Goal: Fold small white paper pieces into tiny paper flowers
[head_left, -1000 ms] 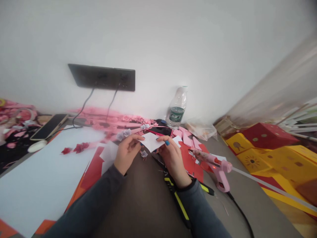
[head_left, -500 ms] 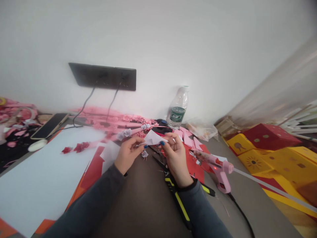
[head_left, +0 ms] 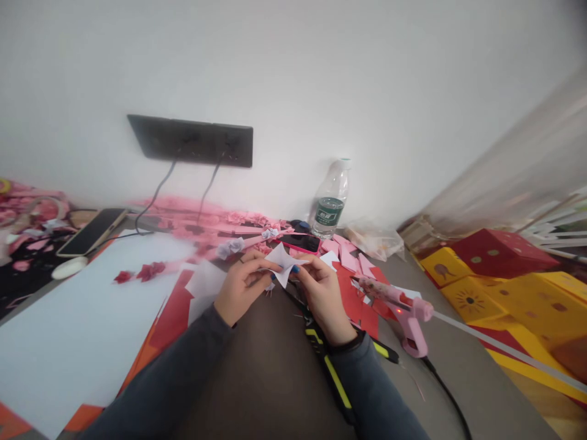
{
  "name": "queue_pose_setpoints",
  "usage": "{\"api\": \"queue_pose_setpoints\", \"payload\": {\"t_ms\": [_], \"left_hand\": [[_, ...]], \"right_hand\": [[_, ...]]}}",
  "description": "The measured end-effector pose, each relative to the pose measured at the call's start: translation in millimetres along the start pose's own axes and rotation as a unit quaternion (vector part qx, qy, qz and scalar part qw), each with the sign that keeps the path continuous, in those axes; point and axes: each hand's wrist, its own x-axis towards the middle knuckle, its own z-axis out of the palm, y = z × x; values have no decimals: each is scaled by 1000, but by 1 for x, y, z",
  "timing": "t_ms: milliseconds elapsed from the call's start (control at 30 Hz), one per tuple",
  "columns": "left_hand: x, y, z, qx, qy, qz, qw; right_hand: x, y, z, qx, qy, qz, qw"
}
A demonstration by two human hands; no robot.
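Between my two hands is a small piece of white paper (head_left: 284,260), folded into a star-like shape with pointed corners. My left hand (head_left: 243,282) pinches its left side between thumb and fingers. On the other side, my right hand (head_left: 321,290) grips the paper with thumb and fingertips. Beneath my right wrist lie pliers with black and yellow handles (head_left: 332,373). Just behind the hands are a phone with a pink edge (head_left: 300,243) and pale paper flowers (head_left: 230,247). A small white flower below the paper is partly hidden.
A pink glue gun (head_left: 398,305) with a lit red light stands at right, its cord trailing forward. Red paper (head_left: 351,293), a water bottle (head_left: 329,205) and yellow boxes (head_left: 518,299) are nearby. White sheets (head_left: 92,324) and another phone (head_left: 93,232) lie left.
The white paper has turned from a flat, triangle-like fold into an open star shape with a point downward. Both hands have shifted their fingers slightly, and the pink-edged phone behind shows more.
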Motion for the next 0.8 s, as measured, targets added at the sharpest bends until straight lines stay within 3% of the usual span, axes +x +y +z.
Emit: {"api": "queue_pose_setpoints", "payload": {"t_ms": [133,367,633,800], "left_hand": [[1,-1,-1,10,44,19,999],[1,-4,3,-74,97,-51,991],[1,-2,8,-129,49,-84,987],[-1,-2,12,-147,58,-132,979]], "right_hand": [[-1,-4,2,-30,-11,-9,999],[-1,-6,4,-71,-35,-41,996],[-1,-7,7,-84,-52,-50,994],[-2,-7,8,-77,-44,-30,996]]}}
